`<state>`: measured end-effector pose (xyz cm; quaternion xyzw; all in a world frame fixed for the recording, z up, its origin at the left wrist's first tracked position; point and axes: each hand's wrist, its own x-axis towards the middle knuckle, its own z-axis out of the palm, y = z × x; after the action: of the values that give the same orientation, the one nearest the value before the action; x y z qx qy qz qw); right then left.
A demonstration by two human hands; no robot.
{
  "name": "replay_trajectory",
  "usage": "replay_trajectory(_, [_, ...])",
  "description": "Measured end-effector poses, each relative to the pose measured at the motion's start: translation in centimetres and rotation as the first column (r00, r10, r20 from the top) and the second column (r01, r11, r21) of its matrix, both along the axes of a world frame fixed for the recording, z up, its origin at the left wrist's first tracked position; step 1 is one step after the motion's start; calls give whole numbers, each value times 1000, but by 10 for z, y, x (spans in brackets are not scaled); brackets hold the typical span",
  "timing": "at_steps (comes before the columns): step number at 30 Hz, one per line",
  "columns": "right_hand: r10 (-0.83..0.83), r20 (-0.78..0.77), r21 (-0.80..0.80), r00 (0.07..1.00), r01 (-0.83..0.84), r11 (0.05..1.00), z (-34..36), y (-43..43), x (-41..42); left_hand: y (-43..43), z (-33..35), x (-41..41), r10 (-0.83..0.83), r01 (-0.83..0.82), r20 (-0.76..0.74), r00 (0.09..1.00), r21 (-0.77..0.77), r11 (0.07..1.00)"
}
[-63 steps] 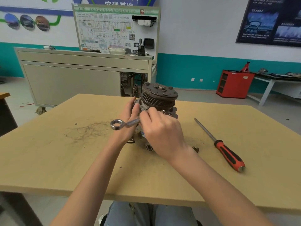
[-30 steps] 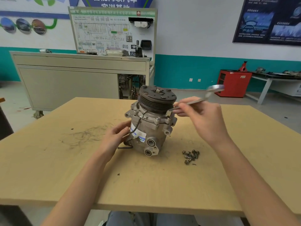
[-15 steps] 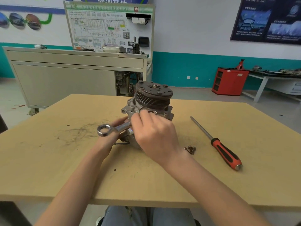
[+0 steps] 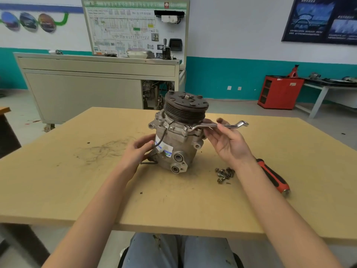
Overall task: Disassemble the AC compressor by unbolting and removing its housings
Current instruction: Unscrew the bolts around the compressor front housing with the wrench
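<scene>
Wrench [image 4: 214, 126] swung from left of compressor [image 4: 176, 140] to right, ring end on flange bolt [image 4: 187, 127]; right hand [image 4: 229, 144] pinches shank, left hand [image 4: 138, 151] grips body. Compressor upright, middle of surface [image 4: 77, 180]. Loose bolts [image 4: 224, 174] beside it; housings unseparated: judged partway done.

Since 0.5 s ago you have swung the wrench [image 4: 218, 125] round: its free end pointed left and now points right. Your right hand [image 4: 229, 144] has come off the top of the compressor [image 4: 173, 144] and pinches the wrench from the right, palm up. Your forearm now hides the screwdriver [image 4: 272, 175] shaft and uncovers the loose bolts [image 4: 224, 174].
</scene>
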<state>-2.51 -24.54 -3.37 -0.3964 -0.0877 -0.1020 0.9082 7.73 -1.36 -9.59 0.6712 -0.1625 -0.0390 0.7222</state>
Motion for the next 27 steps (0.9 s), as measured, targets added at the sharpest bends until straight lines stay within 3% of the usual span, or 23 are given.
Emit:
replay_trajectory(3, [-8, 32, -10, 999, 9, 1000, 12, -1, 5, 1, 0, 1, 0, 0, -8, 1000, 2, 1000])
replay_trajectory(5, [-187, 153, -192, 970, 215, 958, 25, -1, -5, 1, 0, 2, -1, 1, -17, 1000, 4, 1000])
replay_trajectory(6, [-314, 254, -308, 915, 384, 870, 33, 1, -13, 1, 0, 2, -1, 1, -19, 1000, 6, 1000])
replay_trajectory(7, [-419, 381, -407, 824, 556, 725, 42, 5, -20, 1, 0, 2, 0, 0, -20, 1000, 8, 1000])
replay_trajectory(9, [-451, 677, -489, 581, 814, 314, 58, 18, -33, 1, -1, 3, 2, -2, -19, 1000, 8, 1000])
replay_trajectory(11, [-263, 893, -405, 366, 908, -110, 69, 36, -40, 2, -1, 3, 3, -2, -23, 1000, 15, 1000])
replay_trajectory(13, [-79, 947, -319, 311, 893, -318, 71, 54, -42, 2, -1, 4, 0, 0, -22, 1000, 15, 1000])
replay_trajectory(19, [127, 953, -140, 276, 770, -622, 53, 94, -47, 1, 1, 1, -4, 4, -10, 1000, -8, 1000])
replay_trajectory(27, [145, 941, -93, 307, 643, -761, 32, 114, -51, -1, -1, 2, 54, -54, -20, 998, 12, 998])
